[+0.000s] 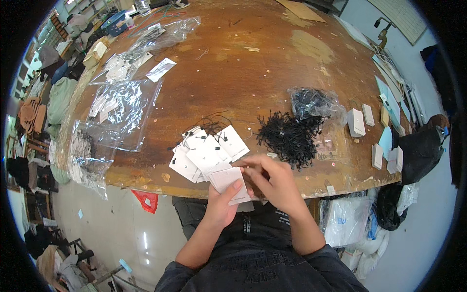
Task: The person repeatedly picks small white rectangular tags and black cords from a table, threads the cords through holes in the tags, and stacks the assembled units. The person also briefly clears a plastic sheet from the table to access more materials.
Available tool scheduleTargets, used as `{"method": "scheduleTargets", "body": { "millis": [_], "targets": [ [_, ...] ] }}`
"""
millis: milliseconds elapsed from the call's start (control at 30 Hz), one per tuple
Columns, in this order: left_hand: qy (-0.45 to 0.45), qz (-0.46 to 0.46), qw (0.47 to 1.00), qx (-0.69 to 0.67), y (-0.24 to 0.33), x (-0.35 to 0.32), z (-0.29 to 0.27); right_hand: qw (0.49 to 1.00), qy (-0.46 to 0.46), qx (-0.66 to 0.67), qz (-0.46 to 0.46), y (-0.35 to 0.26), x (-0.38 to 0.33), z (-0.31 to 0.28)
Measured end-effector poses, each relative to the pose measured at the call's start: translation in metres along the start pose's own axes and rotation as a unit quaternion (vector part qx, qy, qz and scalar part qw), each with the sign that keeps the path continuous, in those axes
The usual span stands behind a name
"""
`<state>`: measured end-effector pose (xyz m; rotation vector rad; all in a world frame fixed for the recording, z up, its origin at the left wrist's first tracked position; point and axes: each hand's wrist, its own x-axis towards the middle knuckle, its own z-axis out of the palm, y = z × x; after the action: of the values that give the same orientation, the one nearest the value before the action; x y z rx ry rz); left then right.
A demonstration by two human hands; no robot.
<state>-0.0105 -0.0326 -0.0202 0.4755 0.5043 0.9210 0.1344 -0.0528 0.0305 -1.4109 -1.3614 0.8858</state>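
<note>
At the table's near edge, my left hand point(223, 208) grips a small stack of white hang tags point(226, 179), with the thumb lying across the top one. My right hand point(273, 181) is right beside the stack, its fingers bent and pressed together; whatever is between them is hidden. Just beyond lies a fanned pile of white hang tags point(206, 152), several with black strings attached. To its right is a tangled heap of black tag strings point(288, 138). A clear bag of more black strings point(314, 103) rests behind that heap.
Clear plastic bags point(124, 109) with white tags inside cover the table's left side. Small white stacks of cards point(356, 122) stand near the right edge. The worn wooden table point(228, 73) curves toward me. A red plastic bag point(146, 200) hangs below its front edge.
</note>
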Motion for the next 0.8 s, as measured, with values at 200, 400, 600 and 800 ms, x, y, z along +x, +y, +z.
{"method": "scheduleTargets", "body": {
  "millis": [200, 400, 600, 800],
  "targets": [
    [-0.008, 0.076, 0.995, -0.057, 0.011, 0.007, -0.003, 0.998, -0.026, -0.044, -0.034, 0.008, -0.011, -0.005],
    [0.052, 0.128, 0.984, 0.115, 0.032, 0.013, -0.008, 0.96, 0.04, 0.266, -0.078, 0.02, -0.011, -0.038],
    [0.091, 0.09, 0.985, 0.115, 0.019, 0.016, -0.001, 0.83, 0.143, 0.537, -0.039, 0.001, -0.003, -0.013],
    [0.116, 0.154, 0.967, 0.164, 0.014, 0.012, 0.001, 0.956, 0.102, 0.266, 0.067, -0.009, 0.004, 0.032]
  ]
}}
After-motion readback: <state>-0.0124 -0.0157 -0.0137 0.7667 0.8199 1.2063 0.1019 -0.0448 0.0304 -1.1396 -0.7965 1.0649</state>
